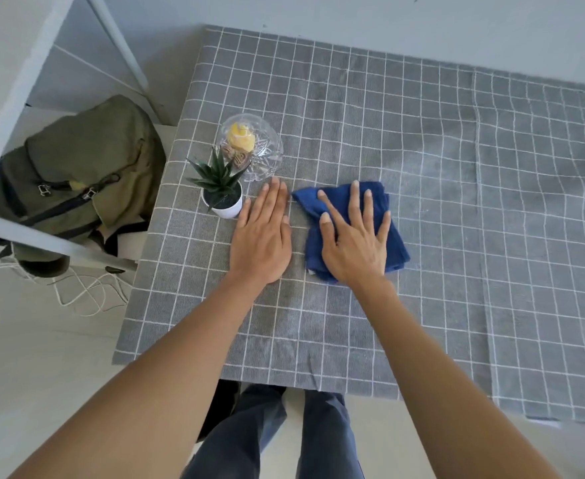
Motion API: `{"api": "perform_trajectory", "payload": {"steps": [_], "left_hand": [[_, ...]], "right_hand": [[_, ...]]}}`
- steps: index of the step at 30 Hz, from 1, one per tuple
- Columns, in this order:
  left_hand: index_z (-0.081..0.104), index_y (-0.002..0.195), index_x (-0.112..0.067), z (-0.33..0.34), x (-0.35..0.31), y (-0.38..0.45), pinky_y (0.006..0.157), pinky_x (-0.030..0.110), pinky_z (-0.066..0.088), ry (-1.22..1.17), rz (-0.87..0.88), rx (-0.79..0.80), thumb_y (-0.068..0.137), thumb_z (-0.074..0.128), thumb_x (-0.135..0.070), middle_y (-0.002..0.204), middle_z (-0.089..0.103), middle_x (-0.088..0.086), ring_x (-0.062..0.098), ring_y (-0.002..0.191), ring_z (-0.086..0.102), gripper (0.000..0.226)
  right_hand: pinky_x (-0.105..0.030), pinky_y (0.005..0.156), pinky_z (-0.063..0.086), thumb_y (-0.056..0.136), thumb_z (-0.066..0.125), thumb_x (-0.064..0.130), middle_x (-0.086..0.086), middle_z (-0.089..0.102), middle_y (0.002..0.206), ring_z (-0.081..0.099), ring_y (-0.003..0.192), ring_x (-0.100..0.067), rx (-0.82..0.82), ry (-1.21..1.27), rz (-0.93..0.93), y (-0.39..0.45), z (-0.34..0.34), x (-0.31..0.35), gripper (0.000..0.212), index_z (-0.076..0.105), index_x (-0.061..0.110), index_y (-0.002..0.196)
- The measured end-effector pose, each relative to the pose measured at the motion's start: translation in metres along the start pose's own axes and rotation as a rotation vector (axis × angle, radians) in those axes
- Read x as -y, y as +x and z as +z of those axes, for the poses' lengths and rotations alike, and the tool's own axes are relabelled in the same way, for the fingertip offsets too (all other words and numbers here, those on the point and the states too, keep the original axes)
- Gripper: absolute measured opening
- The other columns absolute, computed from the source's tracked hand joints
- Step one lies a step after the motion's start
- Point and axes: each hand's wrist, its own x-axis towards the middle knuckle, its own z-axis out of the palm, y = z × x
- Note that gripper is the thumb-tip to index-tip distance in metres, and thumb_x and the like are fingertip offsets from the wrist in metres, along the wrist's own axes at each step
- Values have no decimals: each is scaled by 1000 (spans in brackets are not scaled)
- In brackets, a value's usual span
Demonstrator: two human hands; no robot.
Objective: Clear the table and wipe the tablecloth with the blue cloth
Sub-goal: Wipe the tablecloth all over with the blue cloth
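Two hands are lying on one grey checked tablecloth (pixel 422 167): the left hand (pixel 261 236) at about nine o'clock of the right hand (pixel 355 243). One blue cloth (pixel 393 243) is sitting under the right hand. One potted plant (pixel 220 191) is standing at ten o'clock of the left hand, and one glass bowl (pixel 267 150) is sitting at twelve o'clock of it, holding one yellow item (pixel 241 140). One green backpack (pixel 83 174) is resting off the table at nine o'clock.
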Motion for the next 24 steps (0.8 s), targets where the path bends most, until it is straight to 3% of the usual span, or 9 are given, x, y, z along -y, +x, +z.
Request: {"api": "perform_trajectory", "payload": {"steps": [6, 11, 19, 24], "left_hand": [[-1, 152, -15, 0, 1, 0, 119, 34, -5, 12, 4, 5, 102, 13, -27, 160, -5, -1, 11, 147, -5, 54], [5, 152, -13, -1, -1, 0, 120, 36, 1, 16, -3, -11, 100, 14, -27, 160, 1, 0, 12, 147, 0, 54], [1, 152, -15, -1, 5, 0, 120, 35, -2, 8, 6, 12, 102, 15, -27, 160, -3, -1, 11, 147, -3, 54], [-1, 152, -16, 0, 7, 0, 120, 34, -3, 18, 7, 6, 102, 15, -27, 160, -4, -1, 11, 147, -2, 53]], "right_hand": [[-53, 115, -10, 100, 12, 46, 1, -11, 161, -13, 146, -20, -54, 64, 236, 18, -9, -14, 47, 10, 48, 148], [-50, 116, -12, 100, 12, 47, 0, -11, 160, -12, 147, -20, -6, -4, 15, -3, 3, 6, 48, 7, 49, 148], [-46, 118, -7, 101, 11, 45, 5, 1, 161, -5, 148, -19, -36, 1, -1, 7, -4, -23, 49, 9, 42, 150], [-49, 118, -6, 101, 10, 44, 3, -2, 161, -6, 147, -21, -63, -13, 228, 17, -30, -94, 51, 5, 39, 151]]}}
